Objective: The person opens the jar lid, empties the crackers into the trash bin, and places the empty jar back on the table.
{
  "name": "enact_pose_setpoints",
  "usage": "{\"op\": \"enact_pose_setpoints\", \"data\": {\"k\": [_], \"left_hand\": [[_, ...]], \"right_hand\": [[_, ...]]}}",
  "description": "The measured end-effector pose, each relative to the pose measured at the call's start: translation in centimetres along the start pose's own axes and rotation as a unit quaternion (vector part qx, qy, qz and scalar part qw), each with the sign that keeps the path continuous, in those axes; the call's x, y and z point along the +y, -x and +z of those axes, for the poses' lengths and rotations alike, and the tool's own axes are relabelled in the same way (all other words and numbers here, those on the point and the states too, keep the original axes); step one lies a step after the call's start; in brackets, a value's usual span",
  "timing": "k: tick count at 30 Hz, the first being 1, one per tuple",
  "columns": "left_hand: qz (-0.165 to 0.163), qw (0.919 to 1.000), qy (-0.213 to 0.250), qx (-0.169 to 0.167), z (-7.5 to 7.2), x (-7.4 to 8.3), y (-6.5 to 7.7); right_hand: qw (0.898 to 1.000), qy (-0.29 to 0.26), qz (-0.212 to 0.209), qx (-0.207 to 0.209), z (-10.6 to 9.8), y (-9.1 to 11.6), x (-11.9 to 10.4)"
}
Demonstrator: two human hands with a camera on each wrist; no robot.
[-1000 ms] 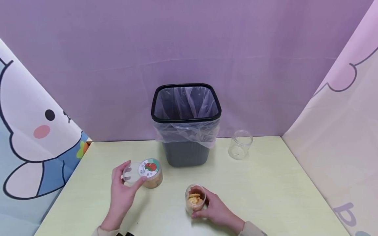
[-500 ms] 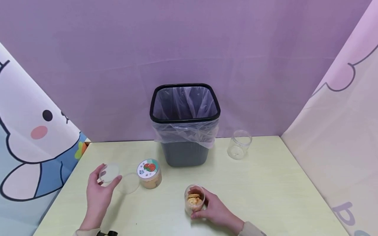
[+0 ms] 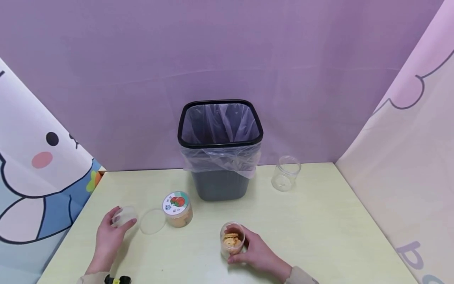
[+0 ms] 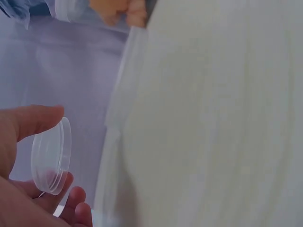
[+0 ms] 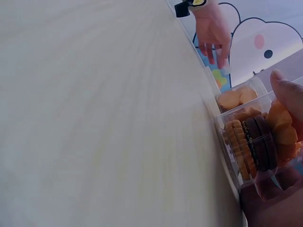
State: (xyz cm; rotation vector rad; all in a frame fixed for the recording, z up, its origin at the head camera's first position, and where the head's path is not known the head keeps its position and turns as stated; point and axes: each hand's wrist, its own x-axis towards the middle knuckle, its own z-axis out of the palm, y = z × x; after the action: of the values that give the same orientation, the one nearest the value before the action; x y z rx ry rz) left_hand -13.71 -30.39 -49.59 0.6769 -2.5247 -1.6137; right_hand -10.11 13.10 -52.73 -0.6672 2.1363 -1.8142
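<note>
At the left of the table, my left hand [image 3: 111, 236] pinches a clear round plastic lid [image 3: 125, 215] between thumb and fingers. The left wrist view shows this lid edge-on, gripped at its rim. My right hand [image 3: 257, 250] is wrapped round the side of an uncovered clear jar [image 3: 227, 252] standing near the front middle. Inside it are cookies [image 3: 231, 239]; in the right wrist view, pale sandwich cookies [image 5: 240, 149] and a dark one [image 5: 261, 143] show through the wall. A second clear lid [image 3: 152, 221] lies flat on the table, right of my left hand.
A closed jar [image 3: 179, 219] with a tomato-printed lid label stands just beyond the flat lid. Behind it is a grey bin [image 3: 221, 185] with a black rim and clear liner. An empty clear jar [image 3: 285, 173] stands back right. Fabric walls surround the table [image 3: 301, 228].
My left hand has moved left and toward me with its lid, away from the closed jar. This leaves the flat lid in full view. My right hand and its jar stay put.
</note>
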Motion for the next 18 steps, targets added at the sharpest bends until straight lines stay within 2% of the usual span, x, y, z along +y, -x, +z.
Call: {"op": "enact_pose_setpoints", "data": {"k": [6,13,18], "left_hand": [[-0.015,0.9999,-0.001,-0.003,-0.22,-0.65,-0.6],[-0.007,0.9999,-0.008,0.01,-0.45,-0.83,-0.87],[-0.018,0.9997,-0.007,0.015,-0.39,-0.66,-0.88]], "right_hand": [[1.0,0.003,-0.003,0.0,-0.06,-0.03,-0.01],[1.0,0.006,-0.009,0.0,-0.02,-0.08,0.15],[1.0,0.005,-0.009,0.0,-0.03,-0.14,0.17]]}}
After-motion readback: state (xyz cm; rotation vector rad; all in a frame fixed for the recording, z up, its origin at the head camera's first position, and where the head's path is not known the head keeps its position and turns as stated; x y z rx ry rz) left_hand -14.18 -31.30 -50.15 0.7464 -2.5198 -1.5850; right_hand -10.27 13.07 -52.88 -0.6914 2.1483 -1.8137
